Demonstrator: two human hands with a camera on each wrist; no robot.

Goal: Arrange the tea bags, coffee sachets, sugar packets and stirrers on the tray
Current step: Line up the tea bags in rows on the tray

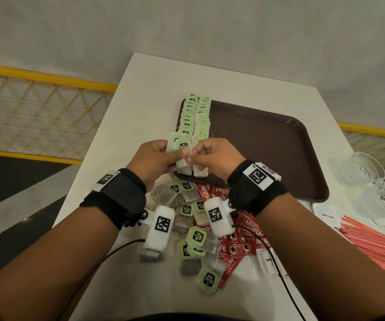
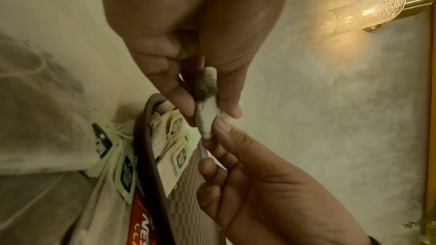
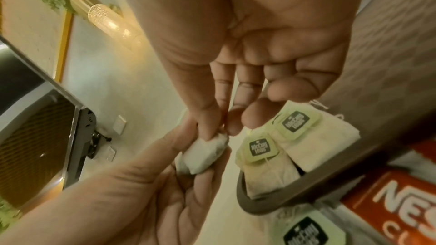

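Observation:
Over the near left corner of the brown tray [image 1: 268, 147], both hands hold one tea bag [image 1: 183, 156] with a green tag. My left hand [image 1: 177, 158] pinches it between thumb and fingers, and my right hand [image 1: 195, 155] pinches its right edge. The left wrist view shows my left hand [image 2: 210, 113] gripping the bag [image 2: 205, 118]. In the right wrist view, my right hand [image 3: 221, 133] pinches the bag [image 3: 202, 156] at its top. Two rows of tea bags [image 1: 195, 117] lie along the tray's left side. Loose tea bags [image 1: 194, 237], red coffee sachets [image 1: 233, 251], a sugar packet [image 1: 326, 212] and red stirrers [image 1: 372, 246] lie on the table.
Two glass cups [image 1: 363, 170] stand at the table's right edge beyond the stirrers. A yellow mesh railing [image 1: 36, 107] runs past the table's left side. Black cables [image 1: 279, 272] trail from the wrist cameras across the near table. The tray's right part is bare.

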